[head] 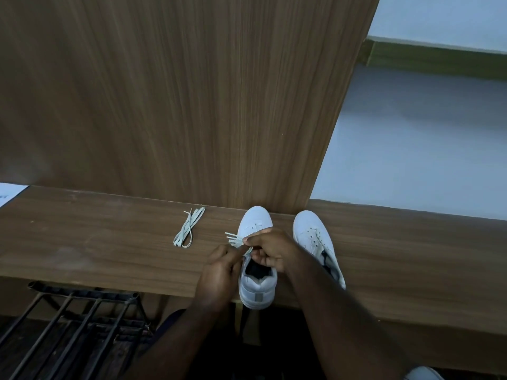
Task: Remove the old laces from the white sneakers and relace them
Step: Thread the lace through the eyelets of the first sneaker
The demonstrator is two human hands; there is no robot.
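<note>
Sneaker of white leather lay toe-away beneath both hands; we found left hand and right hand pinching its pale flat lace.

two white sneakers side by side, toes away — loose lace left

Two bare forearms reach in from the lower edge of the head view, uncovered from elbow to wrist; no cuff, watch, bracelet or ring shows on either; the left hand and the right hand are gloveless, knuckles and fingers plainly visible; a strip of dark navy fabric, seemingly part of the person's clothing, curves beside the left forearm near the bottom; what garment it belongs to cannot be told; below it the frame is too dark to read.
</note>
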